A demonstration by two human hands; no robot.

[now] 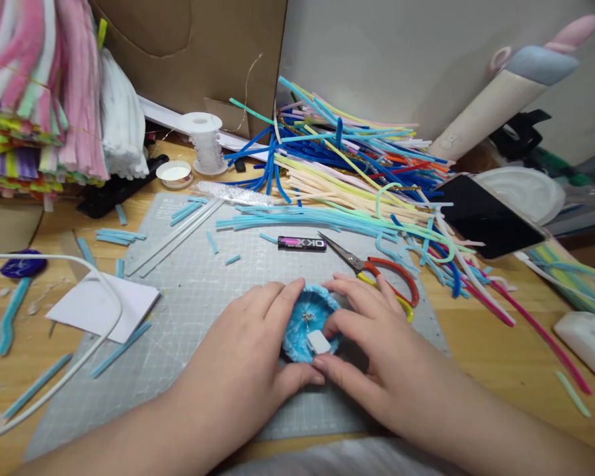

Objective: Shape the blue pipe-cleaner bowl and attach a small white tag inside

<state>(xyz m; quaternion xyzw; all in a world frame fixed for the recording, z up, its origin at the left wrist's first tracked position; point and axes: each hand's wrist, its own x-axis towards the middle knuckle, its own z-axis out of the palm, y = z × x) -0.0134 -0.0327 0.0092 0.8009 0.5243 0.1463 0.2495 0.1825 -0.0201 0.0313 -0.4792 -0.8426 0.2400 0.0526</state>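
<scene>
A round light-blue piece made of coiled pipe cleaners [305, 320] lies on the grey cutting mat [193, 291], with a small metal bit at its centre. My left hand [248, 347] curls round its left side, fingers on top and thumb below. My right hand [371, 344] grips its right side and presses a small white block [318, 342] against the lower edge with thumb and fingers. Both hands are closed on the blue piece.
Orange-handled scissors [377, 271] and a black-and-pink lighter [301, 243] lie just beyond my hands. A heap of coloured pipe cleaners [347, 172] fills the back right beside a black phone [486, 215]. Cut blue bits, white paper [102, 307], a thread spool [204, 142] and pipe-cleaner bundles [44, 92] are at left.
</scene>
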